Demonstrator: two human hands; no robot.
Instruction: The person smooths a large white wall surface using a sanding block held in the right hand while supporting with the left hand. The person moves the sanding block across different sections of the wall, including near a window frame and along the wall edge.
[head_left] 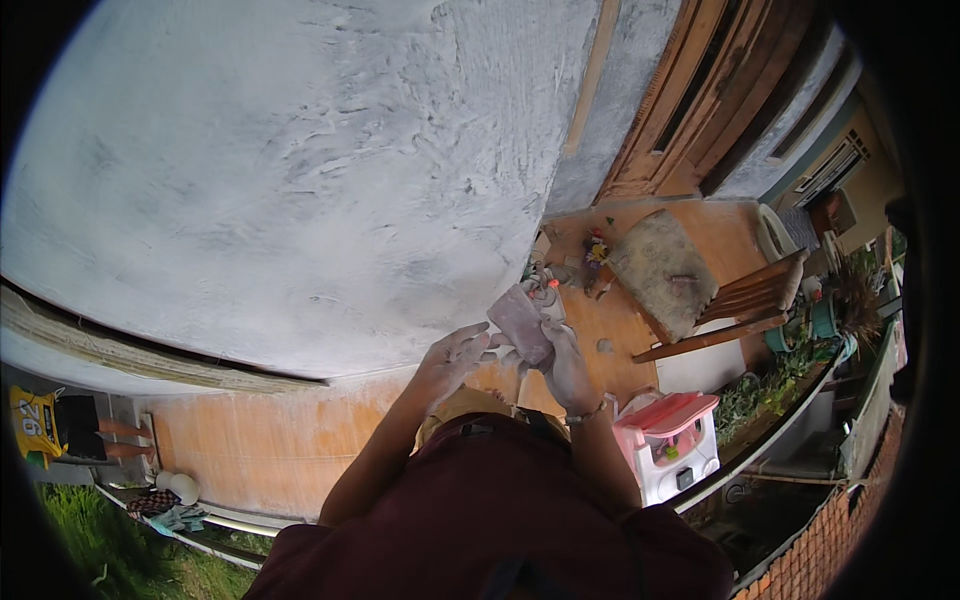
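Note:
My right hand (567, 370), coated in pale dust, is closed on a flat, pinkish-brown rectangle that looks like a piece of sandpaper (518, 320). To its left is my left hand (450, 362), also dusty, with its fingers stretched toward the sandpaper's lower edge. Whether those fingertips touch it I cannot tell. Both hands are in front of my body, close to the lower edge of a large wall (330, 200) with patchy white and grey plaster, rougher toward its right side.
A wooden chair (735, 310) with a dusty seat stands to the right on the brown floor (260, 450). Nearer are a pink and white toy (668, 440) and plants (765, 400) along the edge. A wooden door (680, 100) is beyond. At far left stands a person in yellow (40, 425).

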